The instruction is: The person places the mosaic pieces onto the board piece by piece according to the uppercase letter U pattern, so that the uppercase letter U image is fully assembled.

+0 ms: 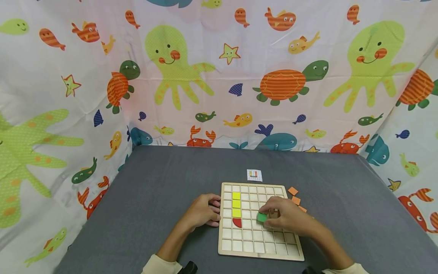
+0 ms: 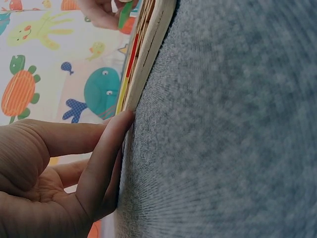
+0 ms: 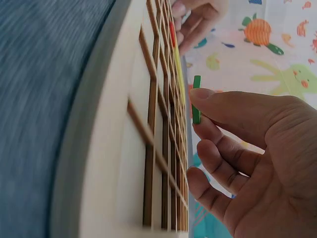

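Thumb and fingertips of my right hand (image 1: 289,217) pinch a small green tile (image 1: 261,217) above the middle of a wooden grid board (image 1: 227,252). The right wrist view shows this green tile (image 3: 196,99) edge-on, held up over the cells. My left hand (image 1: 202,212) rests at the board's left edge, and its fingertips touch the rim in the left wrist view. Three yellow square tiles (image 1: 236,204) lie in a column in the second column of cells. Directly below them sits a red quarter-round tile (image 1: 237,222).
A small printed card (image 1: 254,175) with a coloured pattern on a grid lies behind the board. Several orange tiles (image 1: 295,200) lie along the board's right side, partly behind my right hand. The grey-covered table (image 1: 164,179) meets a sea-animal curtain (image 1: 212,87) at its back and sides.
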`<state>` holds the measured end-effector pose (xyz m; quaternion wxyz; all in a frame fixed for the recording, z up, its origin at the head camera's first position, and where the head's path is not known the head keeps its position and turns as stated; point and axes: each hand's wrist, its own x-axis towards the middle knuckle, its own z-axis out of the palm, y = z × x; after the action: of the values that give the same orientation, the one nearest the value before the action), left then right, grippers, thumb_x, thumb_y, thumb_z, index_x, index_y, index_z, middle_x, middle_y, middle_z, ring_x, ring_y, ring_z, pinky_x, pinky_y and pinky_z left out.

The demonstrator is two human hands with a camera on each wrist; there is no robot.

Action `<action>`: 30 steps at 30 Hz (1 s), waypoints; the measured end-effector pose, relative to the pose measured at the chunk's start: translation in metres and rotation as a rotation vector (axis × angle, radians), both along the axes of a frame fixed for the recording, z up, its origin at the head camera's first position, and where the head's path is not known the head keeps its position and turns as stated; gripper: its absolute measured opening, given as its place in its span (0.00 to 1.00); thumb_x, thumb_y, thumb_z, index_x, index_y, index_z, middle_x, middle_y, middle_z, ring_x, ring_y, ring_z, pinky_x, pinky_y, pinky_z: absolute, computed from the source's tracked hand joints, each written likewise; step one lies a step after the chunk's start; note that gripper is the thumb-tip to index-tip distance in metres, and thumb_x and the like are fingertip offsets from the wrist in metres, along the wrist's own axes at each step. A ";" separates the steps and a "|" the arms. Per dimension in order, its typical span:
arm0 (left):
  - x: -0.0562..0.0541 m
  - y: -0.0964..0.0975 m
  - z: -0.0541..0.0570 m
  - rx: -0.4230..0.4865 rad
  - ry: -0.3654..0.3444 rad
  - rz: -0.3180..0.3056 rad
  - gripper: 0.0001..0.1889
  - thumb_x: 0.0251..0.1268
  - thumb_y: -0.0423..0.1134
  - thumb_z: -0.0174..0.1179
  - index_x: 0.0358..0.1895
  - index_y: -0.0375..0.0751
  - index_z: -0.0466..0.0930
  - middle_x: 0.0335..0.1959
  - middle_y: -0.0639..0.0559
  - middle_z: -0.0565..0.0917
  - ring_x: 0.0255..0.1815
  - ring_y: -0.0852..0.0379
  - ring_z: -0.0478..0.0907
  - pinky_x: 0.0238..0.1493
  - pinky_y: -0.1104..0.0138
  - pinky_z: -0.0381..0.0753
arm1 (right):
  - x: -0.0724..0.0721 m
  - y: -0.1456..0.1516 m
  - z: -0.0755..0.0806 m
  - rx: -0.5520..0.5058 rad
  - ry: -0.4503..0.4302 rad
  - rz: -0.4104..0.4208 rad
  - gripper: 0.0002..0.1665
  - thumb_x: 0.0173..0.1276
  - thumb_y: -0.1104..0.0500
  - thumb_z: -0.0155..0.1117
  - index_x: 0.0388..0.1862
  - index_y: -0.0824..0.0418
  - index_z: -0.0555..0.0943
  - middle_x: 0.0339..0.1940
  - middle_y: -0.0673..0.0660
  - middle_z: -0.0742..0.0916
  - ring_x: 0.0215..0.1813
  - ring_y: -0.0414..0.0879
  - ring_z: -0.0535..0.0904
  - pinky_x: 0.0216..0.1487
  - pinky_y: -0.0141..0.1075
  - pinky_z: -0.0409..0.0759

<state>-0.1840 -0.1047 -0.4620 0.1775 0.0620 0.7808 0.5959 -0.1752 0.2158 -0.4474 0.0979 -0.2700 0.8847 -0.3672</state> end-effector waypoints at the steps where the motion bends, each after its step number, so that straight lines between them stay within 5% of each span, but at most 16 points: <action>1: 0.000 0.000 0.000 -0.001 -0.001 0.001 0.34 0.55 0.17 0.69 0.69 0.27 0.75 0.53 0.39 0.79 0.44 0.52 0.84 0.32 0.60 0.93 | 0.000 -0.003 0.000 -0.004 -0.005 0.003 0.16 0.66 0.57 0.79 0.53 0.55 0.89 0.46 0.46 0.87 0.43 0.43 0.79 0.41 0.31 0.80; 18: 0.000 -0.001 0.000 0.003 -0.010 0.001 0.34 0.55 0.17 0.69 0.69 0.27 0.75 0.53 0.39 0.78 0.44 0.52 0.84 0.32 0.59 0.93 | -0.004 -0.032 0.001 -0.009 -0.079 0.086 0.15 0.66 0.56 0.79 0.52 0.53 0.91 0.48 0.46 0.87 0.44 0.43 0.81 0.44 0.34 0.84; 30: 0.000 -0.001 0.001 0.001 -0.006 -0.002 0.34 0.56 0.18 0.69 0.69 0.27 0.75 0.53 0.39 0.79 0.44 0.52 0.84 0.32 0.59 0.93 | -0.007 -0.042 -0.002 0.047 -0.026 0.152 0.14 0.65 0.57 0.80 0.49 0.50 0.92 0.46 0.44 0.88 0.46 0.38 0.81 0.48 0.35 0.84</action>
<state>-0.1836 -0.1058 -0.4608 0.1804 0.0614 0.7797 0.5964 -0.1821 0.1742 -0.4497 0.1434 -0.3293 0.8685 -0.3415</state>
